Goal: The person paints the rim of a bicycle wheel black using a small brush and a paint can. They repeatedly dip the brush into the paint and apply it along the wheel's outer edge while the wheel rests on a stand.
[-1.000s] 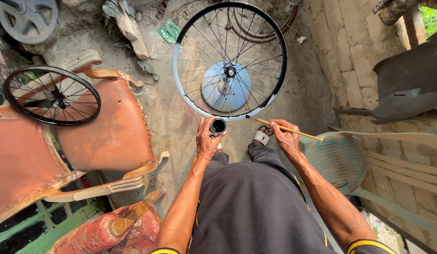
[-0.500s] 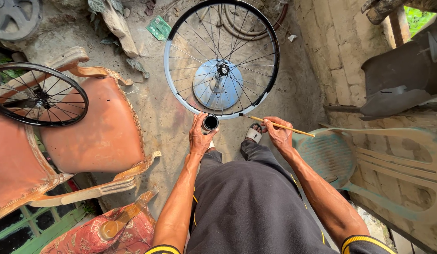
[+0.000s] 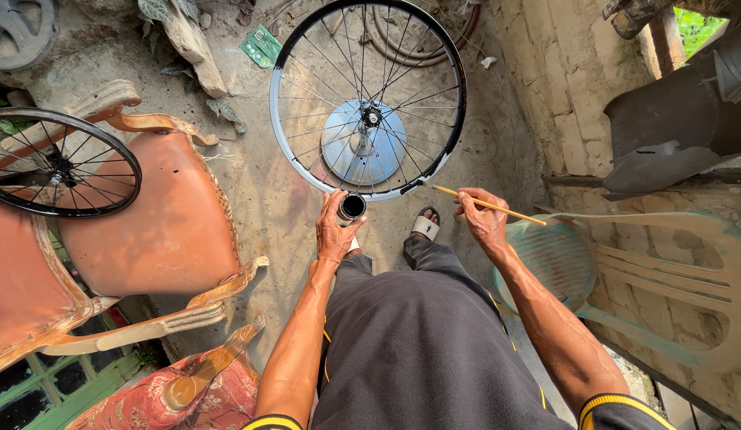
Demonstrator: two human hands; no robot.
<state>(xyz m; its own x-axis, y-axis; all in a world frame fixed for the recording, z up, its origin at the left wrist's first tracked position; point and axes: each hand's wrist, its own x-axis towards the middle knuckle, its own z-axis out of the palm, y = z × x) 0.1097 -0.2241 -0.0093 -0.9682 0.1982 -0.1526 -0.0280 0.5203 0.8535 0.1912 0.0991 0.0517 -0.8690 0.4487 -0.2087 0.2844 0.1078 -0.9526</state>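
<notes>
Head-camera view, looking straight down past a seated person's dark trousers and both bare forearms to a dusty concrete floor.

At twelve o'clock, a bicycle wheel (image 3: pixel 368 99) lies flat on a pale blue round stand (image 3: pixel 362 151). Most of its rim is black; the near arc, from nine round to about five o'clock, shows silver-white.

Left hand (image 3: pixel 335 231), just below the wheel at its six o'clock: the fingers are curled around a small open tin (image 3: pixel 352 207) with a dark inside, held upright and close to the rim's near edge.

Right hand (image 3: pixel 482 219), at about two o'clock from the lap: thumb and fingertips pinch a thin yellow-handled brush (image 3: pixel 486 205), which lies nearly level and points left toward the wheel; its tip sits just off the rim, apart from it.

One sandalled foot (image 3: pixel 425 225) rests on the floor between the two hands.

At nine o'clock stands a worn orange upholstered armchair (image 3: pixel 159 223) with a second, all-black wheel (image 3: pixel 60 163) lying across its arm. At three o'clock sits a pale green plastic chair (image 3: pixel 625 279) beside a rough block wall (image 3: pixel 562 80).

Likely risks: the tin is open and gripped one-handed over the lap, so any tilt could spill it onto trousers or foot. The wheel appears to rest loosely on its hub, so a push from the brush could turn or rock it and smear the rim.
</notes>
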